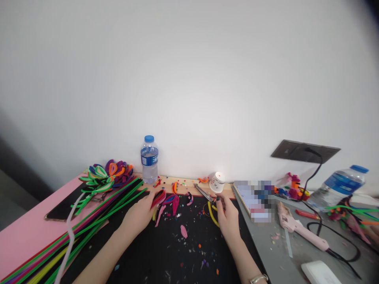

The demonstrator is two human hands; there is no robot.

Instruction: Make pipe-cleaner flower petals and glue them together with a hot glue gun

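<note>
My left hand (143, 209) is closed around a bunch of pink and red pipe cleaner petals (159, 199). Right beside it lie looped petals in blue, magenta and orange (175, 203). My right hand (227, 215) has its fingers curled and thumb drawn in; what they hold, if anything, I cannot make out. Scissors (203, 192) lie by its fingertips, blades toward the upper left. A curved yellow piece (212, 214) runs along the thumb side; I cannot tell whether it is the scissors' handle. A single pink petal (184, 231) lies on the black mat (166, 256).
Long pipe cleaners (89, 232), a finished-looking flower bunch (109, 175) and a phone (63, 205) are left. Behind stand a water bottle (149, 161) and paper cup (217, 182). Right are a glue gun (304, 232), its cord and another person's hand (373, 230).
</note>
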